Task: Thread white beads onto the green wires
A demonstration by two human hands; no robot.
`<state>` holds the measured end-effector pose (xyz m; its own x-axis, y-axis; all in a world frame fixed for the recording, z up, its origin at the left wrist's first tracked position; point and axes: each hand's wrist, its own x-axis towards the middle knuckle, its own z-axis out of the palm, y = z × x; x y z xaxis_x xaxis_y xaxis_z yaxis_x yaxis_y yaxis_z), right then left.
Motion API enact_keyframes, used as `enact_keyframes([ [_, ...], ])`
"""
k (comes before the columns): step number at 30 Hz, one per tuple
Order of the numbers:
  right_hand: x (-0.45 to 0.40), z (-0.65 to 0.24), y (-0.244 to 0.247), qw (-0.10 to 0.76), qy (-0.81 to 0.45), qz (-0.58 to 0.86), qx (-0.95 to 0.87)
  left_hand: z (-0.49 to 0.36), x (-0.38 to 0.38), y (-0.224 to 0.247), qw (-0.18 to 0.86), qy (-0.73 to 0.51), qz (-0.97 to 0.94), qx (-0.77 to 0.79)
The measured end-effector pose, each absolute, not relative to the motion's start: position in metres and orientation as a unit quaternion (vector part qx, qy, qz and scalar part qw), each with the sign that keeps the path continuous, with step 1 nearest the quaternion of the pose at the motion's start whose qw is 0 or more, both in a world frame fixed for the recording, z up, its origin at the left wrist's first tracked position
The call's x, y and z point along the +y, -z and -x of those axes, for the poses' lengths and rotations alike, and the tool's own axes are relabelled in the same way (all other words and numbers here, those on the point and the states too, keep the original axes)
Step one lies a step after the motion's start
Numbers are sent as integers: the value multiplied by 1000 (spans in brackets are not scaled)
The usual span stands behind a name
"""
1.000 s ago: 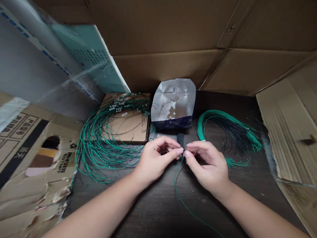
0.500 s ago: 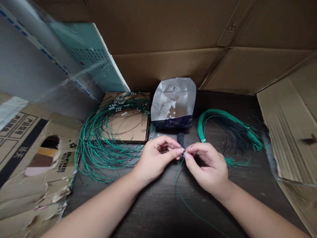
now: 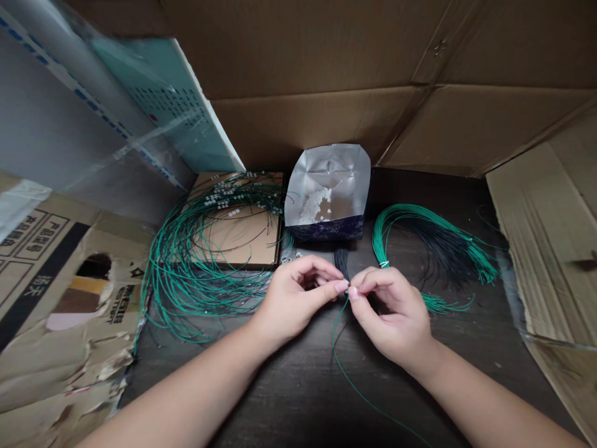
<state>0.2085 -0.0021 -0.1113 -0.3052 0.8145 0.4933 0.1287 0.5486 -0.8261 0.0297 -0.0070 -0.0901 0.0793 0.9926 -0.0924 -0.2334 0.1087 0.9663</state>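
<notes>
My left hand (image 3: 291, 303) is pinched, thumb against fingertips, with its tips almost touching those of my right hand (image 3: 390, 311). Between the two pinches sits the end of a thin green wire (image 3: 336, 358), which hangs down and curves toward the lower right. Whatever is at the very end of the wire is mostly covered by my fingers. Just beyond my fingertips lies a bundle of black wires (image 3: 342, 258). Behind my hands stands an open silver-lined bag (image 3: 357, 177) holding small white plastic pieces (image 3: 314, 208).
Left, green wires (image 3: 186, 280) with white end pieces spread over a flat cardboard box (image 3: 261, 242). A tied bundle of green and black wires (image 3: 382, 233) lies at right. Cardboard walls (image 3: 317, 124) surround the dark table (image 3: 289, 398).
Both hands stay pinched together at the wire's end, with only a slight shift of the fingertips. A small white bit seen between them earlier is now mostly covered. The view has tilted slightly.
</notes>
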Motion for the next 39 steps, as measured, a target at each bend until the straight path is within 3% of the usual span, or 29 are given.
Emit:
enact_keyframes([
  [22,0,-206,109,494,-345,357,-714,-29,-8,88,590,-512,-430,452],
  [31,3,-209,99,458,-193,346,-796,-25,-5,88,602,-545,-371,450],
  [39,5,-208,99,456,-183,334,-804,-28,-7,88,614,-525,-385,445],
])
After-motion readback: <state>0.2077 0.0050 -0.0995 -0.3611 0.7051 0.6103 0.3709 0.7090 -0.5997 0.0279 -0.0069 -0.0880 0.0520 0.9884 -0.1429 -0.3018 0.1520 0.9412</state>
